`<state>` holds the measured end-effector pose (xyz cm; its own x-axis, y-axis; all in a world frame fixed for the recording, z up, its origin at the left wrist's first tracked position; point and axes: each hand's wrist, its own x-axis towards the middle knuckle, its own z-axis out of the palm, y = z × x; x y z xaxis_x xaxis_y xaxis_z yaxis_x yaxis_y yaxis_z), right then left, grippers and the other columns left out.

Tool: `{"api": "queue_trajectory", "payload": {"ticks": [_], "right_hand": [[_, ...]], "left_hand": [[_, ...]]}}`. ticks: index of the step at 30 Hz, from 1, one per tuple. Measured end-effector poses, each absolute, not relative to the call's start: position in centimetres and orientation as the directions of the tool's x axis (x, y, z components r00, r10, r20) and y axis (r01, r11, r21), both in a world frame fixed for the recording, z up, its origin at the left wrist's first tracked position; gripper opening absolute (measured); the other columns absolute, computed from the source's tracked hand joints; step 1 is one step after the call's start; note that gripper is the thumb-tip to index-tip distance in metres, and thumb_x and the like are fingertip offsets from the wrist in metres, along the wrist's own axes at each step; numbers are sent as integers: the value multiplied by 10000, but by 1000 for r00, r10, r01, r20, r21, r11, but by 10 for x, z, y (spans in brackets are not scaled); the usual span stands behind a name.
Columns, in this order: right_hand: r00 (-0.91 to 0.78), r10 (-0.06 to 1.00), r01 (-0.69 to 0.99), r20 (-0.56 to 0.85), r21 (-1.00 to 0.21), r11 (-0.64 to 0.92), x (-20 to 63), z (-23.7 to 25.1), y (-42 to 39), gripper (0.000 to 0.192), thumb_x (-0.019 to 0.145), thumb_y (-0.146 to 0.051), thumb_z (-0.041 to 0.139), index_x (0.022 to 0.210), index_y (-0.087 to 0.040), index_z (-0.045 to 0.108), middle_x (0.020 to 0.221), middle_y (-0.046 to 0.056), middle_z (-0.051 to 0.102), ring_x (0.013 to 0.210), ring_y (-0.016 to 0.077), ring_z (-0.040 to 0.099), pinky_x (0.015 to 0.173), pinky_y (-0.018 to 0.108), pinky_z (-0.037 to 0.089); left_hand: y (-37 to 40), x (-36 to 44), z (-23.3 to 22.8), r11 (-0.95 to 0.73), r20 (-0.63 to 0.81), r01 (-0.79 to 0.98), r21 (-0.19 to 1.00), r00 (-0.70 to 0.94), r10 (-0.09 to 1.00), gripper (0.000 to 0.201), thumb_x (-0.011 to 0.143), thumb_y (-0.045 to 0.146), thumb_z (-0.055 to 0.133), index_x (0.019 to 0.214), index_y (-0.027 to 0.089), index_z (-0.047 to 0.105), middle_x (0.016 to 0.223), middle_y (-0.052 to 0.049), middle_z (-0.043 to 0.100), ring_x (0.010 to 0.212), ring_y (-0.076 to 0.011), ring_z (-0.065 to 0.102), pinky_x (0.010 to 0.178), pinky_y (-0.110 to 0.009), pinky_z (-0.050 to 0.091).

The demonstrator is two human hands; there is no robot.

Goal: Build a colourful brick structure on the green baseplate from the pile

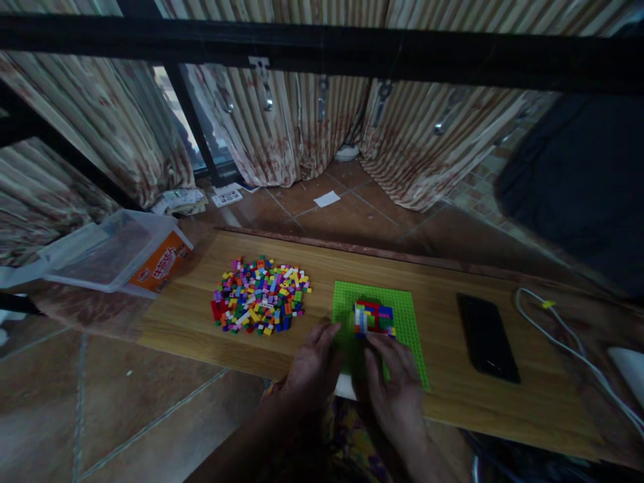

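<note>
Bricks (373, 314): joined, on green plate (346, 295) upon counter (322, 268).
Left hand (312, 359): at plate's left edge; well placed for bracing.
Right hand (397, 376): apart from left, at bricks' near side.
Grip: cannot tell for either.
Pressing: probably best straight down, plate steadied.

Bare tabletop (443, 342) opens a lane between green baseplate (405, 308) and phone (488, 339); the brick pile (264, 298) obstructs the left.

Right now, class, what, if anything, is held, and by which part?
Can't be told: left grip at left edge of green baseplate, right grip at near side of brick build.
</note>
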<state>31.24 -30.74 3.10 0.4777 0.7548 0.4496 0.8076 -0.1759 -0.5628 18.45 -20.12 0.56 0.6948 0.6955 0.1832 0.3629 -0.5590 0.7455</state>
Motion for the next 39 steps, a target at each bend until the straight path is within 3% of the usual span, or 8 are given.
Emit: {"api": "queue_trajectory", "payload": {"ticks": [6,15,25,32,39], "right_hand": [[310,888,789,341,-613,-40,259,15,-314,240,932,-163,465,1112,-212,615,1047,82,658,968,219,608,826,387,542],[130,932,823,339,-561,89,253,-5,-288,315,890,-76,413,1075,-193,639,1050,93,654,956,222,605,799,379,552],[203,921,831,332,-556,18,267,-3,-267,268,910,-141,412,1038,-201,640,1009,84,653,933,213,608,806,368,528],[264,911,809,317,-588,-30,265,9,-220,260,940,-208,411,1099,-192,615,1007,80,657,966,201,622,841,334,504],[302,923,886,238,-428,-180,263,12,-182,208,924,-265,502,1091,-176,587,964,90,620,839,223,617,655,313,466]], "left_hand": [[-185,148,11,-584,230,389,712,656,719,349,874,194,497,1219,184,540,1191,-104,605,1110,-192,586,930,-363,527],[-155,118,16,-623,257,322,713,707,659,282,909,204,467,1164,190,587,1146,-106,624,1037,-166,607,887,-325,536],[-158,109,8,-695,352,255,672,716,603,214,875,169,492,1029,180,640,982,-87,668,903,-150,631,803,-297,540],[-162,106,5,-711,392,289,641,673,627,211,848,159,478,969,180,650,909,-76,671,834,-141,638,761,-273,538],[-161,105,3,-691,339,306,654,698,631,211,842,167,465,952,188,644,899,-69,661,816,-140,636,746,-264,532]]}}
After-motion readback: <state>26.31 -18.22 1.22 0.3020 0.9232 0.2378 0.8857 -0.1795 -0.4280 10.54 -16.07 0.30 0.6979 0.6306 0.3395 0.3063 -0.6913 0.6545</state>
